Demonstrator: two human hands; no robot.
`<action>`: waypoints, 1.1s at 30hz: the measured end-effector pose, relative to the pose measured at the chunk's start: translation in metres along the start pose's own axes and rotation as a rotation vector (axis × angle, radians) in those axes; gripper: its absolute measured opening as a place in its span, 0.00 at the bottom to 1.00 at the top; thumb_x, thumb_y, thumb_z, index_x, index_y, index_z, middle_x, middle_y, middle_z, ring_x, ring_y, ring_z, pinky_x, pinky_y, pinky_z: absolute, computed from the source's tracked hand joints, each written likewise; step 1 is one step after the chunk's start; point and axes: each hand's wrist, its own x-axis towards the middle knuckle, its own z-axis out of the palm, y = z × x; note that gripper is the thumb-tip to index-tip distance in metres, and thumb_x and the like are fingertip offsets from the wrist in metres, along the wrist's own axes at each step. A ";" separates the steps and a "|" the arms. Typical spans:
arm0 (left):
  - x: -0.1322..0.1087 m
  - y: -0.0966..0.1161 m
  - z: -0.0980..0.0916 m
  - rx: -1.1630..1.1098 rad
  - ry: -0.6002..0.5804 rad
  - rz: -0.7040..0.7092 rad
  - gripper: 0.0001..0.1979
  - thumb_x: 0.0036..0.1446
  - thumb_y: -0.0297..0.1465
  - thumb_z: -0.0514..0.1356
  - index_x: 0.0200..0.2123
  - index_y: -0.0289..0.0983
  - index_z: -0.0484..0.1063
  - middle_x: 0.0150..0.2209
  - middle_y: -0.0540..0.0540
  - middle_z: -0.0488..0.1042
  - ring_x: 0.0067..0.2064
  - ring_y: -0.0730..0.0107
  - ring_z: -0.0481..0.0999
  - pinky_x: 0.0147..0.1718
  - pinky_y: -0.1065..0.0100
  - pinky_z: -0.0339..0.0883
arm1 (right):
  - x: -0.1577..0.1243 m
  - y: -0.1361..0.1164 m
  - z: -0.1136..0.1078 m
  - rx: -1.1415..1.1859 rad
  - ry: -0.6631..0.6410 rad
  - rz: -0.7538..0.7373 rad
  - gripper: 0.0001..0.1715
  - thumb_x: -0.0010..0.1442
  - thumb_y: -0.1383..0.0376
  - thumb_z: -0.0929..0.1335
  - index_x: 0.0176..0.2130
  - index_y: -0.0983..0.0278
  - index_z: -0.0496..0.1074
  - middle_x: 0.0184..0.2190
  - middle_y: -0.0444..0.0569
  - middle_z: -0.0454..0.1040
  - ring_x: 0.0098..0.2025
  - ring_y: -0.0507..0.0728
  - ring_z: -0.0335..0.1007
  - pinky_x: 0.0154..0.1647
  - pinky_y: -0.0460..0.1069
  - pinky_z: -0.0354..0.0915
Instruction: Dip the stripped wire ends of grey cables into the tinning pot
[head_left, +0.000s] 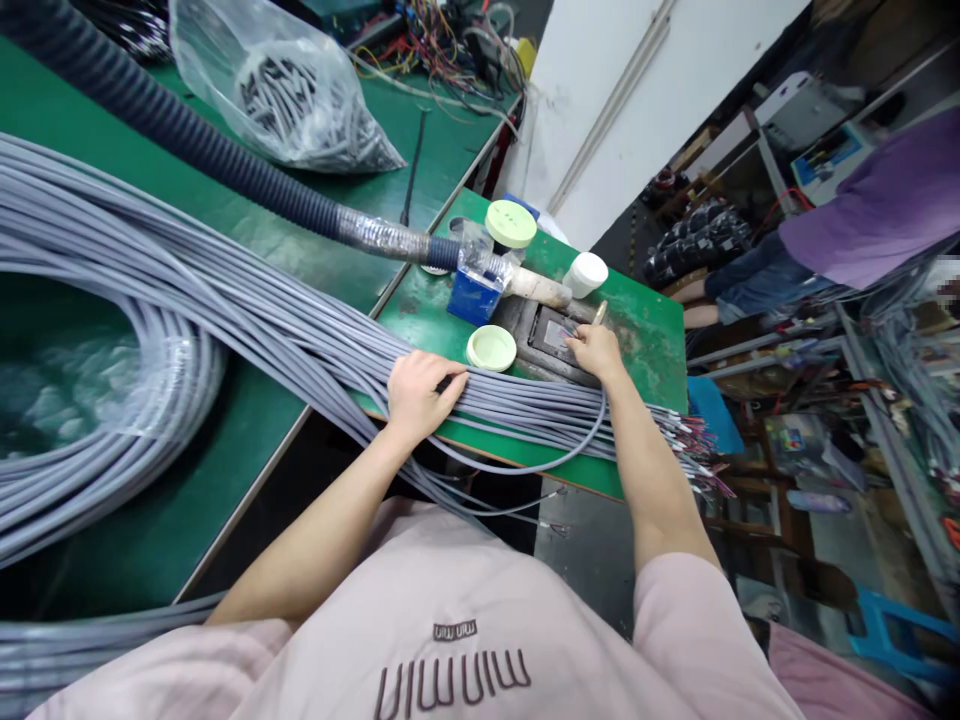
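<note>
Above the silvery recess of a dark block (541, 338), a cable end (568, 334) is pinched between the fingertips of the right hand (596, 352); its tip is too small to be made out. The left hand (420, 395) is laid with curled fingers over a bundle of grey cables (517, 398); whether any cable is gripped or only pressed cannot be told. A single cable is looped out from the bundle and up toward the right wrist.

Between the hands, room is narrowed by an open pale dish (491, 348), set just beside the block. Behind the block, the way is closed by a blue box (476, 290), a hose (247, 190), a pale-green lid (511, 223) and a white jar (585, 274). To the right, a bare strip is left before the edge of the small green table (652, 350); its near edge is largely covered by the bundle, and the wire ends (694, 450) are hung past the corner.

The small table is stained around the block. On the larger green table (157, 515), a coil of cable (169, 400) and a clear bag (300, 110) are set. Beyond, a white panel (600, 100), a person in purple (862, 200) and a blue stool (896, 630) are seen.
</note>
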 end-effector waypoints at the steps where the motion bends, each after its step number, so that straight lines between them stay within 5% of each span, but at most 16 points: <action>1: 0.000 0.000 0.000 -0.004 -0.001 -0.001 0.08 0.59 0.35 0.58 0.32 0.41 0.77 0.31 0.47 0.79 0.36 0.64 0.73 0.38 0.61 0.59 | 0.000 0.000 0.001 -0.005 -0.003 0.002 0.13 0.58 0.60 0.67 0.31 0.65 0.77 0.33 0.54 0.79 0.37 0.59 0.73 0.34 0.48 0.58; 11: 0.000 0.000 0.000 -0.007 -0.006 -0.021 0.08 0.59 0.36 0.58 0.32 0.41 0.77 0.32 0.47 0.80 0.36 0.63 0.73 0.38 0.61 0.59 | 0.000 -0.004 0.001 -0.014 0.017 0.029 0.12 0.57 0.60 0.67 0.30 0.64 0.77 0.33 0.54 0.79 0.37 0.59 0.74 0.35 0.49 0.61; 16: 0.000 0.000 0.000 -0.011 -0.005 -0.013 0.08 0.59 0.35 0.58 0.32 0.41 0.77 0.31 0.47 0.79 0.36 0.64 0.73 0.38 0.61 0.59 | -0.009 0.000 -0.009 0.197 0.094 0.027 0.13 0.54 0.61 0.68 0.23 0.65 0.72 0.24 0.51 0.76 0.30 0.57 0.72 0.31 0.48 0.60; 23: 0.001 0.000 0.001 0.001 -0.005 -0.015 0.08 0.59 0.36 0.58 0.31 0.41 0.76 0.31 0.48 0.79 0.36 0.63 0.73 0.37 0.61 0.58 | -0.072 -0.002 -0.037 0.909 0.125 0.008 0.14 0.53 0.57 0.69 0.24 0.65 0.70 0.16 0.42 0.71 0.14 0.48 0.62 0.17 0.43 0.56; 33: 0.001 0.000 0.000 0.032 -0.002 -0.007 0.09 0.59 0.36 0.58 0.31 0.40 0.76 0.30 0.48 0.79 0.35 0.64 0.73 0.37 0.62 0.59 | -0.146 -0.010 -0.051 1.150 0.157 0.010 0.14 0.53 0.58 0.72 0.25 0.65 0.72 0.17 0.43 0.74 0.15 0.47 0.64 0.16 0.42 0.60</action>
